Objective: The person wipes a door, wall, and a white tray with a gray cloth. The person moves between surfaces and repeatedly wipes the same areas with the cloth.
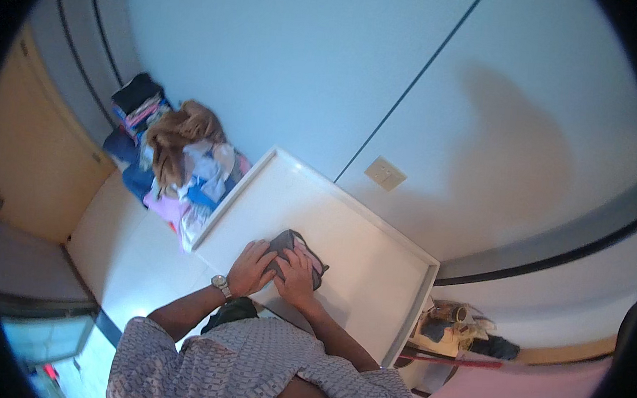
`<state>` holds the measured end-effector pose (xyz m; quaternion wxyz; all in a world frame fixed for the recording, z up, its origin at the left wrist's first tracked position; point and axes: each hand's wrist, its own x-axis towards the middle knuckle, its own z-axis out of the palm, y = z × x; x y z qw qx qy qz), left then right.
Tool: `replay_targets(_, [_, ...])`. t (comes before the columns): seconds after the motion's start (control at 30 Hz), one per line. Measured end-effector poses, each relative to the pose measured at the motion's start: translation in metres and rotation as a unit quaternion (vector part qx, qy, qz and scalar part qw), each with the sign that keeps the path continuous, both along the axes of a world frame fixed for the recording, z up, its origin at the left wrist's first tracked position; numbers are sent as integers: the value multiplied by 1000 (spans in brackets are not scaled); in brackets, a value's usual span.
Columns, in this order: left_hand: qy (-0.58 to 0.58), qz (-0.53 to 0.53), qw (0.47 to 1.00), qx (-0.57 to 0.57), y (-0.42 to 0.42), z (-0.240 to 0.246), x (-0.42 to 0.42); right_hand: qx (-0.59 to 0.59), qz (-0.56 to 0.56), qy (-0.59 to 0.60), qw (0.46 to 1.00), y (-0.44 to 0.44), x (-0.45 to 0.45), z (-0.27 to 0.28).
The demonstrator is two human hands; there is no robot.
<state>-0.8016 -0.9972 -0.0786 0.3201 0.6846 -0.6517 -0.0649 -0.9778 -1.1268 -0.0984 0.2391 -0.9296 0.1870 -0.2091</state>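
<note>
A small dark grey fabric pouch point(283, 242) with black edging lies on the white tabletop point(348, 250), near the edge closest to me. Something pink point(305, 248) shows along its far right side; whether it is lining or contents I cannot tell. My left hand point(247, 267) grips the pouch's left side, with a metal-banded watch point(221, 284) on the wrist. Over the pouch's front and right part lies my right hand point(296, 277), fingers bent and holding the fabric. The two thumbs come close together at the near side. Both hands cover much of the pouch.
A raised rim point(383, 220) borders the table against the wall. Left of it sits a heap of clothes point(189, 164) with a brown furry piece point(183, 136) on top. A wall socket point(385, 173), a cluttered shelf point(452, 330), pink cloth point(520, 394) and a wooden door point(43, 144) surround it.
</note>
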Motion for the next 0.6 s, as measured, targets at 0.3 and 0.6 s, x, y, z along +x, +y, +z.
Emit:
replay_targets(0.3, [7,-20,997,70,8,1,-155,11,2,0,1000,10,-158,2])
replay_targets(0.6, [-1,-168,983,77,-42,-11,-243,11,-79,34,996,5,-282,16])
